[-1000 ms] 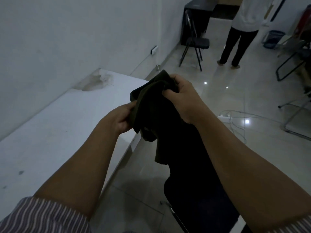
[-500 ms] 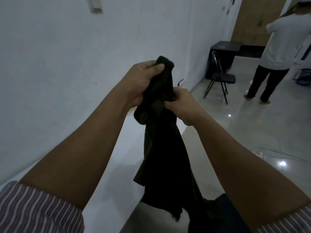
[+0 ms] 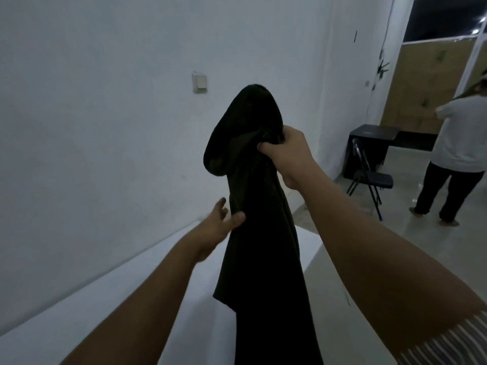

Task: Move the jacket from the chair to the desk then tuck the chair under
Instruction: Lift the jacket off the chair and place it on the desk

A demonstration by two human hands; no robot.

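Currently jacket is held up over desk, bunched in right hand; left hand spread, thumb touching fabric. Hem cut off below.

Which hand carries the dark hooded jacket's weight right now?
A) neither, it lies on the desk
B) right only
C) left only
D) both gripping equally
B: the right hand clutches the dark hooded jacket just below its hood, while the open left hand only touches its edge with spread fingers.
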